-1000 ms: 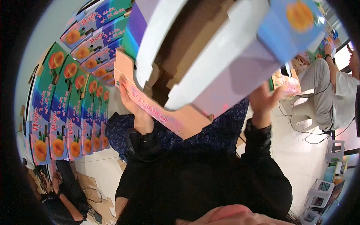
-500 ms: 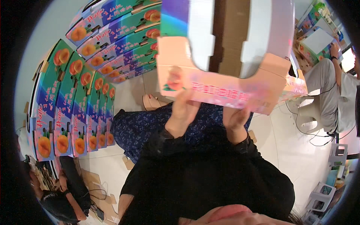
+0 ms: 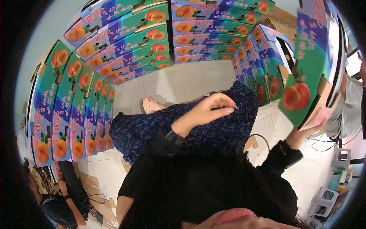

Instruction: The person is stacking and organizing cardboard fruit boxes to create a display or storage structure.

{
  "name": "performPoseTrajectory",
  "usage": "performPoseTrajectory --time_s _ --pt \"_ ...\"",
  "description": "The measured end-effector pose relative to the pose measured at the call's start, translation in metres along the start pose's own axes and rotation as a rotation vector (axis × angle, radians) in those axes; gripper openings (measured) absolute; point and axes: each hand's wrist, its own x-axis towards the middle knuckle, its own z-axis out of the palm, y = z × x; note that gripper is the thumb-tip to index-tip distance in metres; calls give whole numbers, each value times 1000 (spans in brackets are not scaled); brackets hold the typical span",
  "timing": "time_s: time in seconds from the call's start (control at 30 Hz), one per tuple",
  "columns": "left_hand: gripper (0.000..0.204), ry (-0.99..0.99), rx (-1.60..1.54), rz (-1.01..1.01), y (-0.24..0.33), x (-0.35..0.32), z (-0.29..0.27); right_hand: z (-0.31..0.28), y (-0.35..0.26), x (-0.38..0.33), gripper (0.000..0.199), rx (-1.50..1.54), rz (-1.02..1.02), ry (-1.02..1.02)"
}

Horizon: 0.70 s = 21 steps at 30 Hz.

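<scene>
At the right, a printed fruit carton [image 3: 310, 72] in green, blue and pink is held up on a tilt, with a peach picture on its near corner. My right hand [image 3: 310, 131] grips its lower end, its fingers partly hidden by the cardboard. My left hand [image 3: 209, 110] hovers above the dark patterned skirt [image 3: 164, 133] on my lap. Its fingers are loosely curled, thumb apart from them, and nothing shows in it.
Matching cartons are stacked at the left [image 3: 68, 110], back left [image 3: 122, 42], back middle [image 3: 206, 38] and right [image 3: 263, 65]. One co-worker [image 3: 68, 198] is at lower left near flattened cardboard [image 3: 95, 187]; another person [image 3: 352, 103] sits at the right. White stools [image 3: 324, 200] stand lower right.
The carton, earlier between both my hands in front of me, has swung to the right in my right hand. My left hand has let go of it. The back middle stack has come into sight.
</scene>
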Motion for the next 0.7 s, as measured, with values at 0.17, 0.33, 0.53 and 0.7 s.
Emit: performPoseTrajectory --time_s 0.17,0.33,0.53,0.7 --pt "19 272 38 -97 0 -13 -32 -45 -46 18 73 -343 -195 237" --pt "17 323 56 -141 1 -14 -50 -86 -63 47 74 -265 124 334" --pt "17 378 84 -204 -4 -21 -65 -104 -50 88 57 -425 214 499" --pt "18 425 34 -215 -14 -33 -72 -91 -31 93 50 -498 277 474"
